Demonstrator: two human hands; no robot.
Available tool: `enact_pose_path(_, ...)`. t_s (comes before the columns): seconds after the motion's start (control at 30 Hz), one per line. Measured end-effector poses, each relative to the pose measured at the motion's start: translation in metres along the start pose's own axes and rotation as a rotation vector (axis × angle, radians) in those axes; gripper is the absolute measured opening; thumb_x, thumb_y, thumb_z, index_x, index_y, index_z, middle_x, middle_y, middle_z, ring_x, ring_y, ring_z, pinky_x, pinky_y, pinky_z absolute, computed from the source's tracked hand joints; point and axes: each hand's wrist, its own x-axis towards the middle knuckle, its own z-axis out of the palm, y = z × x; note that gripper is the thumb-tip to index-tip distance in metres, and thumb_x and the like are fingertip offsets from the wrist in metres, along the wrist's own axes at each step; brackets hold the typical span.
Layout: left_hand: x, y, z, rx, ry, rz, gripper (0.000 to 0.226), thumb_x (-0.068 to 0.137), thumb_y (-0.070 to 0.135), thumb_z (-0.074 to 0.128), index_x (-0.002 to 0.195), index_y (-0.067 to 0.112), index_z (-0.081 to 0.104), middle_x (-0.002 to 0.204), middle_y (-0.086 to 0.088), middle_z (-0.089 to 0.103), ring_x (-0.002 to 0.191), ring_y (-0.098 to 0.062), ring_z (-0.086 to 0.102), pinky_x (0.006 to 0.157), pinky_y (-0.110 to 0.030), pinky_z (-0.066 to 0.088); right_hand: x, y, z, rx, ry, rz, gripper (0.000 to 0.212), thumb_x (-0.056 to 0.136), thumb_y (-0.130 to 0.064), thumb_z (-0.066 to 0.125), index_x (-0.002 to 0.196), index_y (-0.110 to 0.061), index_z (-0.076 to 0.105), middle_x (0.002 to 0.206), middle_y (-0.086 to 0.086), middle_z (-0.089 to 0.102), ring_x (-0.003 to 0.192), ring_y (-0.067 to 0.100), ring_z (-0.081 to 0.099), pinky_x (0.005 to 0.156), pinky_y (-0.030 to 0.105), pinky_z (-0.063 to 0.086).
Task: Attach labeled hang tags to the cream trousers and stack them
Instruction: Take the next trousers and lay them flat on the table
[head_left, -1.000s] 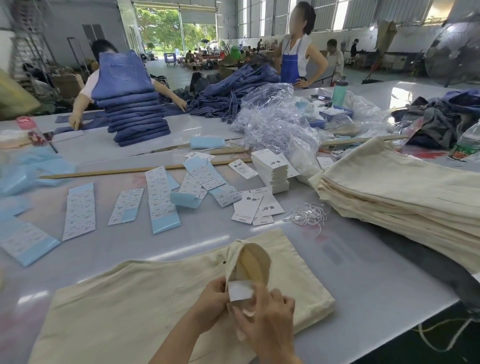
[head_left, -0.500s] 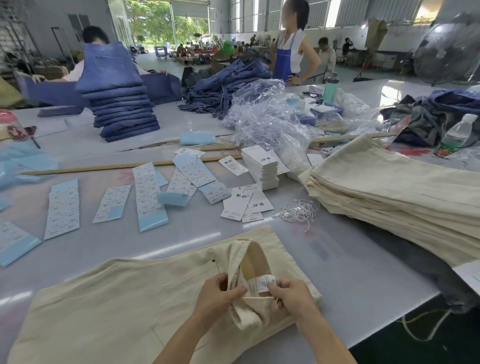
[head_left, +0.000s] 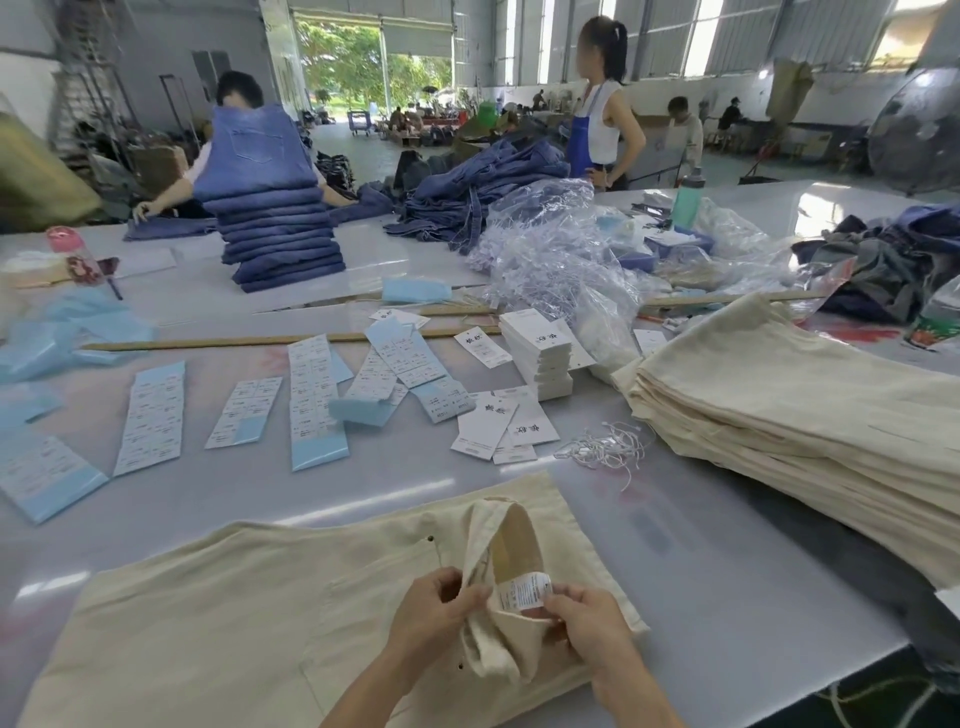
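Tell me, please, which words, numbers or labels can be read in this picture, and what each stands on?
None can be read with certainty.
Care label in the trousers, pinched by the right hand: print too small.
Hang tags: dark brush characters, too blurred.
Sticker sheets: rows of tiny print, unreadable.

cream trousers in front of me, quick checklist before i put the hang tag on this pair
1. Waistband opened up: ok. The left hand grips the folded-back waistband of the cream trousers.
2. Sewn-in label exposed for reading: ok. The right hand pinches the care label, print facing up.
3. Label size readable: cannot tell, the print is too small.
4. Hang tag in hand: not ok. Both hands are busy; loose hang tags lie on the table.
5. Strings available: ok. A bundle of white strings lies right of those tags.
6. Stack to receive it: ok. The trouser stack sits at right.
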Motion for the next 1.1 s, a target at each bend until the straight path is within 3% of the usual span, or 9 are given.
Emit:
enact_pose_path(0.17, -0.003, 0.005, 0.002, -0.087, -0.112, -0.137, 0.047, 0.094, 0.048, 0.041, 0.080, 0.021, 0.076, 0.079, 0.002, 0.075, 0.070, -0.009, 0.068, 0.074, -0.019, 0.052, 0.001, -0.008, 0.009, -0.125, 0.200, -0.086, 0.034, 0.090, -0.041, 0.057, 0.076, -0.011, 0.065, 0.077, 0.002, 0.065, 0.082, 0.020, 0.057, 0.068, 0.026, 0.038)
enact_pose_path(0.3, -0.013, -0.001, -0.007, 0.071, -0.211, 0.008, 0.024, 0.092, 0.040, 0.051, 0.089, 0.031, 0.074, 0.093, 0.019, 0.072, 0.094, 0.004, 0.063, 0.084, -0.007, 0.043, -0.016, -0.029, 0.025, -0.205, 0.075, -0.116, 0.073, 0.074, -0.036, 0.077, 0.131, -0.003, 0.045, 0.122, 0.020, 0.053, 0.117, 0.029, 0.051, 0.101, 0.035, 0.037)
enact_pose_path(0.4, -0.017, -0.002, -0.025, 0.153, -0.231, 0.097, 0.014, 0.090, 0.030, 0.058, 0.092, 0.033, 0.072, 0.093, 0.025, 0.070, 0.098, 0.011, 0.060, 0.086, -0.005, 0.041, -0.027, -0.040, 0.029, -0.390, -0.109, -0.174, 0.076, 0.080, -0.024, 0.068, 0.139, 0.006, 0.030, 0.135, 0.027, 0.045, 0.123, 0.038, 0.045, 0.105, 0.037, 0.032)
enact_pose_path(0.47, -0.019, -0.007, -0.047, 0.175, -0.119, 0.117, 0.012, 0.090, 0.022, 0.061, 0.097, 0.025, 0.071, 0.093, 0.018, 0.071, 0.094, 0.006, 0.061, 0.083, -0.007, 0.043, -0.026, -0.041, 0.019, -0.572, -0.249, -0.228, 0.063, 0.091, 0.000, 0.056, 0.143, 0.003, 0.021, 0.142, 0.025, 0.039, 0.130, 0.034, 0.041, 0.104, 0.030, 0.031)
enact_pose_path(0.57, -0.031, -0.023, -0.100, 0.292, 0.206, 0.176, 0.013, 0.091, 0.017, 0.061, 0.102, 0.020, 0.067, 0.108, 0.003, 0.066, 0.103, -0.008, 0.060, 0.083, -0.008, 0.041, -0.016, -0.045, 0.010, -0.604, -0.161, -0.296, 0.062, 0.087, 0.009, 0.057, 0.141, 0.007, 0.027, 0.141, 0.026, 0.039, 0.132, 0.035, 0.037, 0.093, 0.024, 0.033)
enact_pose_path(0.73, -0.070, -0.069, -0.199, 0.791, 0.697, 0.186, 0.059, 0.081, 0.045, 0.044, 0.113, 0.001, 0.066, 0.123, -0.015, 0.062, 0.110, -0.030, 0.062, 0.090, -0.041, 0.049, -0.002, -0.035, 0.015, -0.751, -0.157, -0.214, 0.088, 0.077, 0.005, 0.069, 0.147, -0.002, 0.017, 0.143, 0.028, 0.036, 0.131, 0.040, 0.037, 0.104, 0.036, 0.029)
enact_pose_path(0.83, -0.091, -0.097, -0.232, 0.995, 0.637, -0.131, 0.114, 0.070, 0.083, -0.007, 0.137, 0.009, 0.048, 0.147, -0.011, 0.040, 0.133, -0.029, 0.043, 0.105, -0.048, 0.035, 0.004, -0.039, 0.032, -1.093, 0.056, -0.333, 0.084, 0.086, -0.035, 0.059, 0.151, -0.022, 0.006, 0.147, 0.006, 0.027, 0.132, 0.023, 0.036, 0.102, 0.034, 0.036)
enact_pose_path(0.9, -0.096, -0.120, -0.240, 1.032, 0.591, -0.320, 0.137, 0.042, 0.080, -0.041, 0.150, 0.021, 0.018, 0.159, 0.001, 0.010, 0.146, -0.016, 0.011, 0.115, -0.041, 0.015, 0.014, -0.047, 0.045, -1.178, 0.177, -0.539, 0.069, 0.091, -0.050, 0.044, 0.149, -0.029, 0.013, 0.152, -0.003, 0.019, 0.137, 0.016, 0.027, 0.106, 0.036, 0.035)
enact_pose_path(1.1, -0.091, -0.131, -0.236, 1.063, 0.640, -0.414, 0.135, 0.036, 0.075, -0.048, 0.151, 0.025, 0.001, 0.158, 0.006, -0.006, 0.146, -0.010, -0.003, 0.118, -0.040, 0.002, 0.056, -0.036, 0.080, -1.320, 0.009, -0.547, 0.059, 0.092, -0.065, 0.020, 0.146, -0.046, 0.006, 0.158, -0.015, -0.001, 0.146, 0.010, -0.004, 0.113, 0.051, 0.011)
